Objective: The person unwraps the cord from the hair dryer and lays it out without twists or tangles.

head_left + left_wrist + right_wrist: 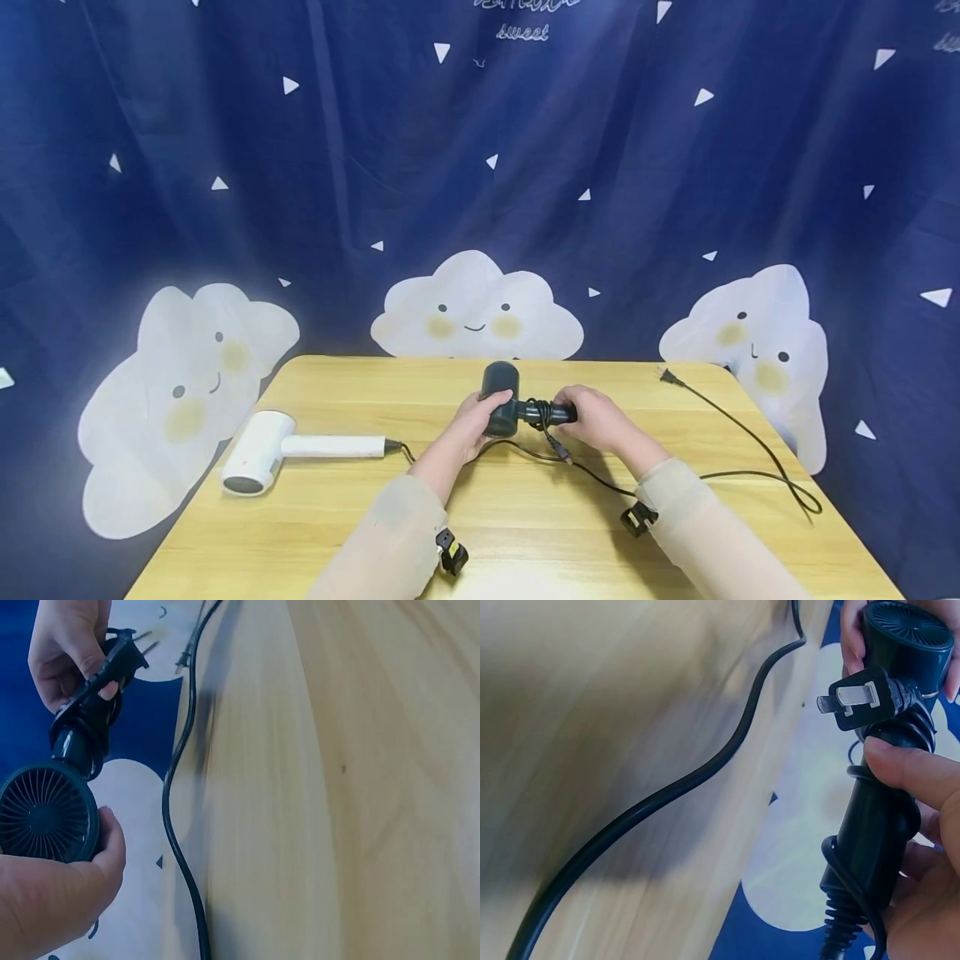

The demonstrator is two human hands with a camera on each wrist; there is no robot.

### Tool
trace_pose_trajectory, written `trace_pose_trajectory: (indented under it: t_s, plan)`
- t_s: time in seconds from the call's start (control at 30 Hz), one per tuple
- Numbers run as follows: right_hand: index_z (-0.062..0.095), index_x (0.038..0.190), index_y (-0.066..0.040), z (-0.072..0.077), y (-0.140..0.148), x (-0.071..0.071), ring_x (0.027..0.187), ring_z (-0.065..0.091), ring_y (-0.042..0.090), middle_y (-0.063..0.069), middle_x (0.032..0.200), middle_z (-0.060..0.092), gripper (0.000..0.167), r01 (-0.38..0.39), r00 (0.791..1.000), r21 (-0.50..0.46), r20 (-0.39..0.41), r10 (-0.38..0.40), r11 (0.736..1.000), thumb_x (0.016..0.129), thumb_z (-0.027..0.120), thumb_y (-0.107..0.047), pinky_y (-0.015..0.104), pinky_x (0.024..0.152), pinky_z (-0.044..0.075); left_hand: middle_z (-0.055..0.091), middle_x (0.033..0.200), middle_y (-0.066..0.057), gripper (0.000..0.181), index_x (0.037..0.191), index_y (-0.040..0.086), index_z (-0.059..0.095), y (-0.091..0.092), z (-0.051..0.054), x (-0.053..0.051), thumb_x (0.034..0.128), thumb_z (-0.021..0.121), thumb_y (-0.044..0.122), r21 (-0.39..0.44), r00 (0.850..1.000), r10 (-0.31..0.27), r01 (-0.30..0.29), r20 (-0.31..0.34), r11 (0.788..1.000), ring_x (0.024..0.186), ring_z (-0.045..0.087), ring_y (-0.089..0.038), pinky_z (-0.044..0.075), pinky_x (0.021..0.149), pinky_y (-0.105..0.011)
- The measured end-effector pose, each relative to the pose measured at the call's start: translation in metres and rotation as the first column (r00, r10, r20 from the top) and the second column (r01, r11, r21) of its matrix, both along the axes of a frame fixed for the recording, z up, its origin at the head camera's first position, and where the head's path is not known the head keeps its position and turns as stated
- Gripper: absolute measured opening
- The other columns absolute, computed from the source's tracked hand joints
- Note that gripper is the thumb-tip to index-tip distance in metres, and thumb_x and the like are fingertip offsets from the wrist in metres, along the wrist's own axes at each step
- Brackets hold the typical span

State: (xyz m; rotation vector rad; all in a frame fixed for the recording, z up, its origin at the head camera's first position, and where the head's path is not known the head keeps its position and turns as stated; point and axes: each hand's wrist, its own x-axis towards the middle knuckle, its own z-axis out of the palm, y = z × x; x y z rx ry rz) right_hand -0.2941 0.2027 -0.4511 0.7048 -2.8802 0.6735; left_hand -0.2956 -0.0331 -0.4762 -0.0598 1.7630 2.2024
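A dark hair dryer (500, 402) is held above the table in both hands. The left hand (474, 425) grips its barrel, thumb across the side; in the left wrist view that hand (60, 900) curls round the grille end (45, 814). The right hand (597, 419) grips the handle near its end; in the right wrist view its thumb (900, 763) presses on the handle (870, 825). The dryer's cord is wound round the handle, and its two-pin plug (866, 697) sticks out beside the barrel.
A white hair dryer (258, 450) lies at the left of the wooden table (525, 517). Its black cord (600, 481) seems to run under both arms to the right, where a loop and a plug (670, 377) lie. A blue curtain (480, 200) hangs behind.
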Motion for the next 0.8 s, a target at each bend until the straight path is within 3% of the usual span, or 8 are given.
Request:
trace_pose_trajectory:
  t_s: [0.3, 0.6, 0.8]
  plan:
    - [0.069, 0.105, -0.008, 0.005, -0.007, 0.01, 0.091, 0.062, 0.021, 0.002, 0.099, 0.066, 0.032, 0.036, 0.998, 0.023, -0.046, -0.035, 0.999, 0.078, 0.085, -0.01, 0.044, 0.086, 0.053, 0.062, 0.122, -0.021, 0.063, 0.14, -0.002, 0.041, 0.003, 0.001, 0.008, 0.0941, 0.065, 0.034, 0.02, 0.997, 0.07, -0.069, -0.014, 0.997, 0.1, 0.068, -0.024, 0.059, 0.082, -0.033]
    - [0.069, 0.115, -0.002, 0.011, -0.006, 0.018, 0.106, 0.062, 0.033, 0.012, 0.112, 0.068, 0.037, -0.004, 0.994, 0.013, -0.108, 0.006, 1.0, 0.081, 0.083, -0.01, 0.049, 0.096, 0.051, 0.061, 0.125, -0.022, 0.065, 0.142, -0.001, 0.04, 0.002, 0.0, 0.009, 0.0937, 0.065, 0.036, 0.011, 0.995, 0.096, -0.095, -0.025, 0.995, 0.102, 0.068, -0.025, 0.059, 0.083, -0.033]
    - [0.071, 0.11, -0.004, 0.012, -0.011, 0.025, 0.106, 0.062, 0.029, 0.008, 0.109, 0.068, 0.024, 0.005, 0.978, -0.041, -0.206, -0.014, 0.999, 0.089, 0.076, -0.015, 0.047, 0.095, 0.051, 0.06, 0.126, -0.022, 0.069, 0.143, 0.0, 0.04, -0.001, -0.002, 0.011, 0.0924, 0.066, 0.038, 0.01, 0.991, 0.131, -0.131, -0.014, 0.991, 0.102, 0.068, -0.025, 0.059, 0.084, -0.034]
